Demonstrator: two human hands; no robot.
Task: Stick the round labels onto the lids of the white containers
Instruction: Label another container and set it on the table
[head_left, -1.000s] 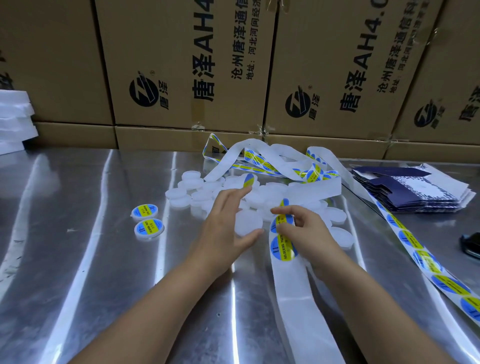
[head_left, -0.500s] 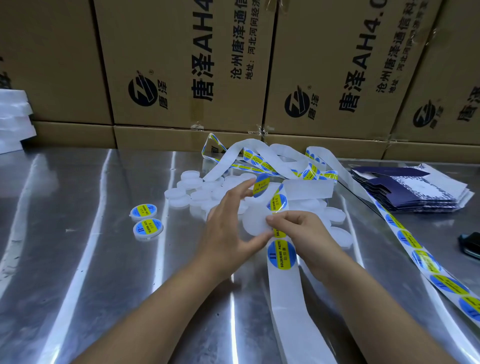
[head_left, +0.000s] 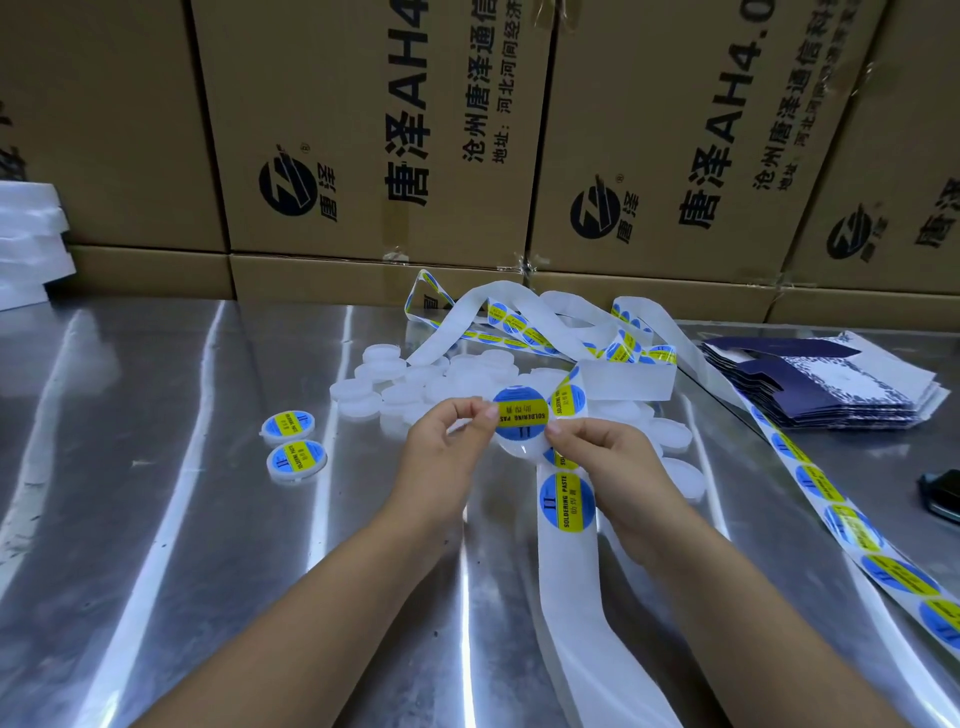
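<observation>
My left hand (head_left: 447, 447) and my right hand (head_left: 608, 462) hold one white container (head_left: 517, 446) between them above the steel table, thumbs pinching its sides. A round blue and yellow label (head_left: 521, 414) lies on its lid. A white backing strip (head_left: 569, 566) with more round labels runs from under my right hand toward me. A pile of unlabelled white containers (head_left: 410, 387) lies just beyond my hands. Two labelled containers (head_left: 289, 425) (head_left: 296, 458) sit to the left.
A second label strip (head_left: 852, 525) runs along the right side of the steel table (head_left: 156, 519). Tangled strip loops (head_left: 535, 327) lie behind the pile. A stack of dark blue cartons (head_left: 826, 384) sits at right, cardboard boxes (head_left: 363, 130) line the back, white foam (head_left: 26, 244) at far left.
My left hand lifted a white container from the pile. My right hand peeled a label off the strip and laid it on the lid; both hands now hold the container.
</observation>
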